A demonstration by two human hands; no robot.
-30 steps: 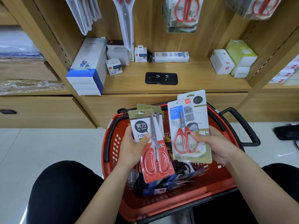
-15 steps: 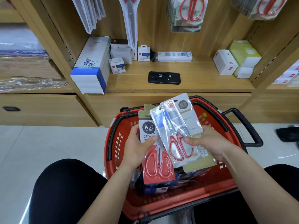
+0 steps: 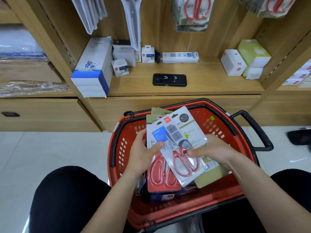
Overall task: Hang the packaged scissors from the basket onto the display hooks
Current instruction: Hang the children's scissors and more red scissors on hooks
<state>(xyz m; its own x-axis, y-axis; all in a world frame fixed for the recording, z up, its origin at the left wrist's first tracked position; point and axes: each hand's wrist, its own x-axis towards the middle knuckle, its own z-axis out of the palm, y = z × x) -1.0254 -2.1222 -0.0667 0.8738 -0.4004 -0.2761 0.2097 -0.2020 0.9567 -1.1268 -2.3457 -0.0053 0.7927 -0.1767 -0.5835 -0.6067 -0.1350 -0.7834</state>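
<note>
- We judge the step to be sorting: several packs are out of the basket (image 3: 127,126) and fanned between both hands, and none is on its way to a hook yet.
- The next move, as we read it, calls for freeing one pack from the fan, turning it so its hang hole points to 12 o'clock, and lifting it to the matching row above the shelf (image 3: 210,81).
- At 9 o'clock of the fan, the left hand (image 3: 143,153) is clamped on it. Its thumb lies across the front, at the left edge of the top pack, and its fingers are hidden behind.
- The red-backed pack (image 3: 161,175) sits lowest in the fan, its handles toward 6 o'clock, under that left thumb's side.
- The blue-label pack (image 3: 175,148) lies on top, tilted so its head points to about 11 o'clock (it overlaps the red one and touches both thumbs).
- Behind it, an olive-backed pack (image 3: 212,175) sticks out toward 4 o'clock.
- At 3 o'clock, the right hand (image 3: 215,150) pinches the blue-label and olive packs together, thumb pressed on the red scissor handles and fingers underneath.
- The hands are apart, joined only through the packs, and the whole fan hovers over the basket's middle.
- At 12 to 1 o'clock of the view, hung scissor packs (image 3: 193,14) mark the target rows. We cannot see the hooks themselves.
</note>
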